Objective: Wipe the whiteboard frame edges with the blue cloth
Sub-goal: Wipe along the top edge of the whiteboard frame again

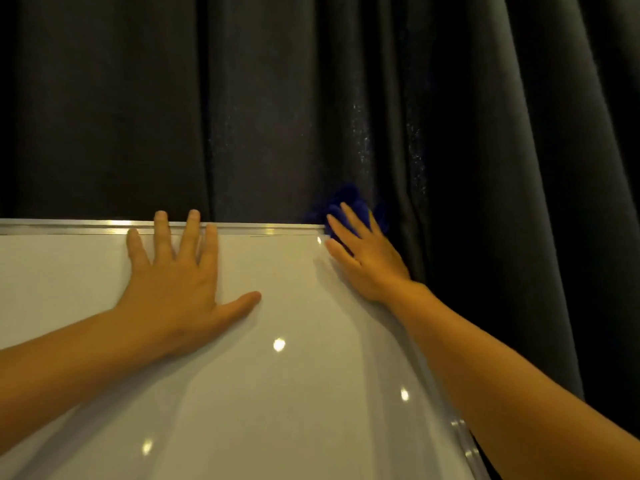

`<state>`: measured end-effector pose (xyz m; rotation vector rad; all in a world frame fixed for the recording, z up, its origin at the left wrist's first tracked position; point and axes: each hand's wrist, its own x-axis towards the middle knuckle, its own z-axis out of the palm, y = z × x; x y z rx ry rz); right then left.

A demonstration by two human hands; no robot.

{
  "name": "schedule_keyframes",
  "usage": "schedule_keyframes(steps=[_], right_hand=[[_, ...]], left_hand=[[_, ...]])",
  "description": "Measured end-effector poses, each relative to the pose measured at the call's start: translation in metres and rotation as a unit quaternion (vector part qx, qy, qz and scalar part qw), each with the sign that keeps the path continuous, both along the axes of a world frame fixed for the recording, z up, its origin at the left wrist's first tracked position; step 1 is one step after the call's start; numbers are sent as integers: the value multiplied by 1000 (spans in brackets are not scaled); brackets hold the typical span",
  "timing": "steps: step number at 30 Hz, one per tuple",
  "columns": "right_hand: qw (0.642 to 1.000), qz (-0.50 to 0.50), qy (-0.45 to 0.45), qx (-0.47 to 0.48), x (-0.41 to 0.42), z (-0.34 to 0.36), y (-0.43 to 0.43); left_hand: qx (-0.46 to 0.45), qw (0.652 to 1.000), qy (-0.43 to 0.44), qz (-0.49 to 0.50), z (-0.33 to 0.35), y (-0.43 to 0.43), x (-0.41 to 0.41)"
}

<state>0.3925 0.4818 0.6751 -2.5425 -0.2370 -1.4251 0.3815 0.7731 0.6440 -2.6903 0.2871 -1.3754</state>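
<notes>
Right fingers: the fingers lie spread and nearly straight over the blue cloth, pressing it rather than pinching it; whether the thumb curls round the cloth cannot be told.
Blue cloth: bunched up under the right hand, right at the top right corner of the whiteboard frame, part of it sticking up above the corner against the dark curtain.
Left fingers: splayed wide and flat, holding nothing; the fingertips reach over the top rail of the frame, well to the left of the corner.
Left hand: the left hand rests palm-down on the white board surface just below the top rail, apparently steadying the board.
Frame: the silver top rail runs left from the corner; the right rail runs down from it, partly hidden by the right forearm.
Likely step: working the corner, between top rail and right rail.
Risk, cloth: held only by flat pressure, it could slip off behind the corner and drop out of reach if the palm lifts.
Risk, board: a hard push at the corner could shift or tip the board if the left hand eases off.
Risk, curtain: the loose cloth could snag the curtain folds just behind the corner.
</notes>
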Motion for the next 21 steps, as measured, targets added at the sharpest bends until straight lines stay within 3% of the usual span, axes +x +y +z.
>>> schedule_keyframes(steps=[3,6,8,13,21], right_hand=[[1000,-3,-15,-13,3,-15,35],[988,61,-51,-132,-1,-31,52],[981,53,-54,-177,-2,-24,26],[999,-12,-13,52,5,-16,-22],[996,-68,-43,44,-22,-80,-12]], left_hand=[[-37,999,1,10,0,-22,-2],[-45,998,6,35,0,-46,-4],[-40,999,1,22,-1,-50,-1],[-42,999,-10,-17,-5,-54,2],[-51,999,-13,-10,-24,-87,-7]])
